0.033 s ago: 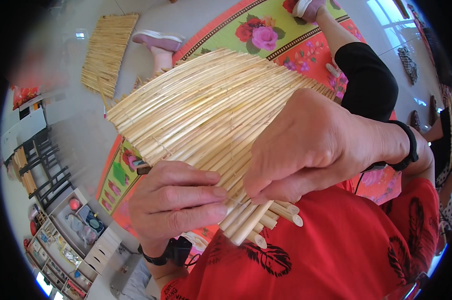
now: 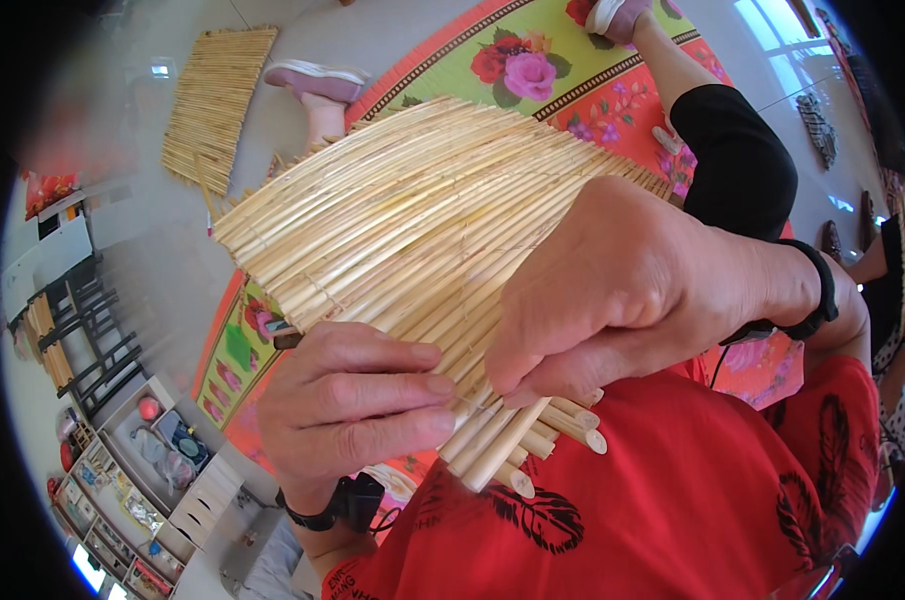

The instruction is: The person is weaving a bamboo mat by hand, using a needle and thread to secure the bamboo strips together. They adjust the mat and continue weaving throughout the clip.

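A mat of pale reed stalks, bound side by side with thin ties, lies across my lap. My left hand grips its near left edge, fingers laid over the stalks and the thumb hidden. Close beside it my right hand is closed in a pinch against the near stalks. Whatever sits between those fingertips is covered by the hand. Below the fingers the cut ends of several loose-looking reeds stick out over my red garment.
A flowered red and green floor cloth spreads under the mat. Another reed mat lies on the tiled floor at far left. At left stand a black rack and an organizer with small items. Shoes lie at right.
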{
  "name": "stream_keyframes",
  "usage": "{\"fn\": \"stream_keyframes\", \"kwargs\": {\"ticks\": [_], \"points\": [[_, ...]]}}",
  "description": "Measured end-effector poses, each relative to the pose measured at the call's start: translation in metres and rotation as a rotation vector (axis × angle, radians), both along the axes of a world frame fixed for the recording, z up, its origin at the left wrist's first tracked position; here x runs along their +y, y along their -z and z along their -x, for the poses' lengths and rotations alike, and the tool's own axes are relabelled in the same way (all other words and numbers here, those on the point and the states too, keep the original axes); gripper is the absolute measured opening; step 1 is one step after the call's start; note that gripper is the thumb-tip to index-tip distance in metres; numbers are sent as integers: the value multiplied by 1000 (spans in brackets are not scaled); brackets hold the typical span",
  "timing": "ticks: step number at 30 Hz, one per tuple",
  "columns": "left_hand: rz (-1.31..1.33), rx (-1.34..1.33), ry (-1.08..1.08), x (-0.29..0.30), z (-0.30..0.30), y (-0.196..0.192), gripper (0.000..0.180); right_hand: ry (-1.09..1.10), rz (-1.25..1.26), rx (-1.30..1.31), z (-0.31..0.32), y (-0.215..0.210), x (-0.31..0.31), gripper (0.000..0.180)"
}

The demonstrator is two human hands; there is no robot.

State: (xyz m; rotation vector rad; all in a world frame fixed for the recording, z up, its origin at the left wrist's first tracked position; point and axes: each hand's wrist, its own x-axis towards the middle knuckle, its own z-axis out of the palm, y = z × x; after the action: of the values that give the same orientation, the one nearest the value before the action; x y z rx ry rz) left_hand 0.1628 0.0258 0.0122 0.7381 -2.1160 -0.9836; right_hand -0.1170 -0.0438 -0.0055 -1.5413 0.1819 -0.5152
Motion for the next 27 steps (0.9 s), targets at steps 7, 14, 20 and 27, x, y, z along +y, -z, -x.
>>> {"fn": "stream_keyframes", "kwargs": {"ticks": [7, 14, 20, 27], "points": [[-6, 23, 41, -4, -2, 2, 19, -177, -217, -30, -6, 19, 0, 23], [-1, 33, 57, -6, -2, 1, 21, -290, -208, 19, -6, 15, -11, 26], [-8, 32, 41, -4, -1, 1, 21, -325, -272, 41, -8, 16, -15, 26], [-9, 37, 67, -6, -1, 1, 21, -319, -260, -12, -11, 19, -16, 26]]}}
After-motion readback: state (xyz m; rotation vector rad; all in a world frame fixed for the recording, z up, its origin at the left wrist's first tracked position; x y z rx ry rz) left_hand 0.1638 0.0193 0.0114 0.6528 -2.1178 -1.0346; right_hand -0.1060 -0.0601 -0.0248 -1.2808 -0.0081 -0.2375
